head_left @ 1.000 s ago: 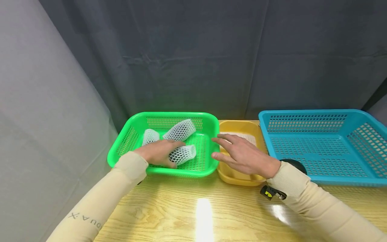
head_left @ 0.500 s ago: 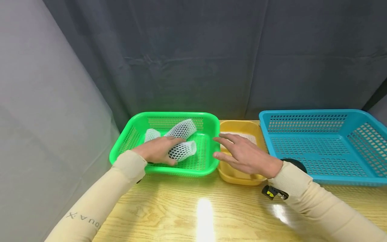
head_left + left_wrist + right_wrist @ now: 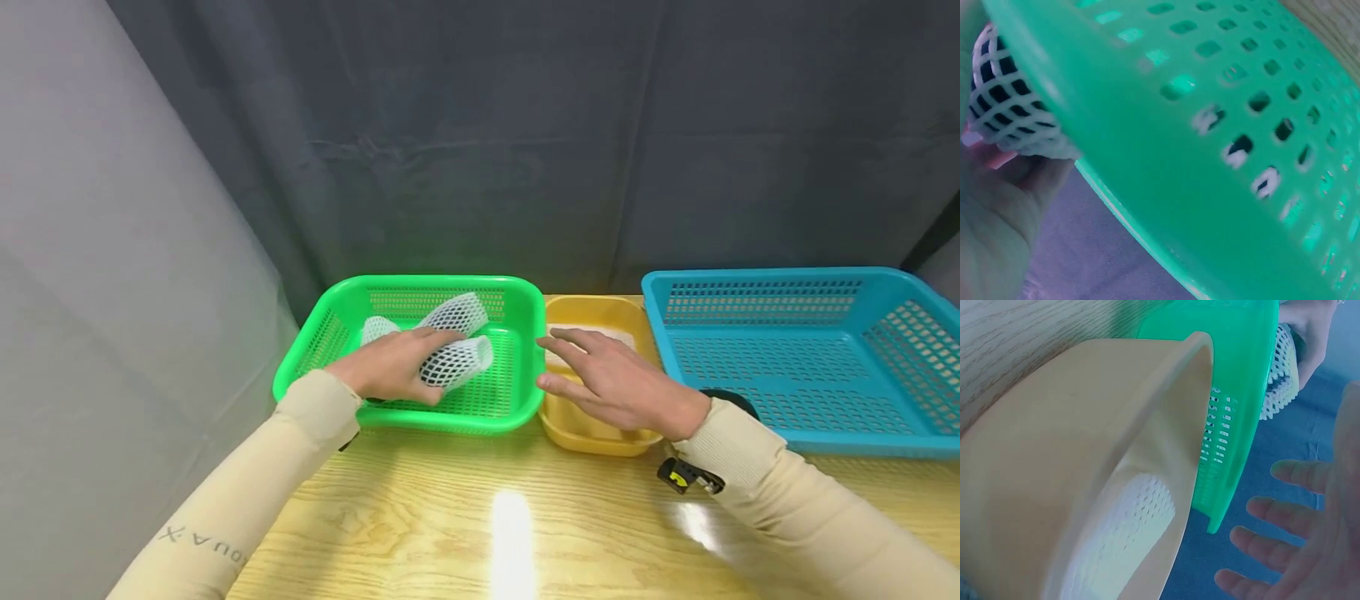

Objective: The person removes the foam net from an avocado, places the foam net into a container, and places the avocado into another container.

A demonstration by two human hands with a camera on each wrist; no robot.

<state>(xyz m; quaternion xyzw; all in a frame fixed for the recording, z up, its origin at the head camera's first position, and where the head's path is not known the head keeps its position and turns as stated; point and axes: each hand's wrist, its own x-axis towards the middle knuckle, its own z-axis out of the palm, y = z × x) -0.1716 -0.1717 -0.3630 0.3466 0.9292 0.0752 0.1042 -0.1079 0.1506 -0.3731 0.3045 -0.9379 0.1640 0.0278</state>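
My left hand [image 3: 393,365] grips a dark object wrapped in a white foam net sleeve [image 3: 457,364], over the front part of the green basket [image 3: 450,426]. In the left wrist view fingertips [image 3: 1004,158] curl round the netting [image 3: 1013,103]. What the sleeve wraps is mostly hidden. Behind the hand, two more net sleeves lie in the basket: one with something dark inside [image 3: 459,313], and a whiter one [image 3: 378,327] at the left. My right hand [image 3: 618,377] hovers over the yellow basin [image 3: 600,446], fingers spread and holding nothing.
Inside the yellow basin lies a white net sleeve [image 3: 1125,531]. A large blue basket [image 3: 780,358] stands at the right on the wooden table [image 3: 420,500]. A dark curtain [image 3: 480,150] hangs behind, and a grey fabric wall [image 3: 127,292] rises at the left.
My left hand has risen a little with the netted object, whose right end now sits higher. My right hand has drifted slightly right.
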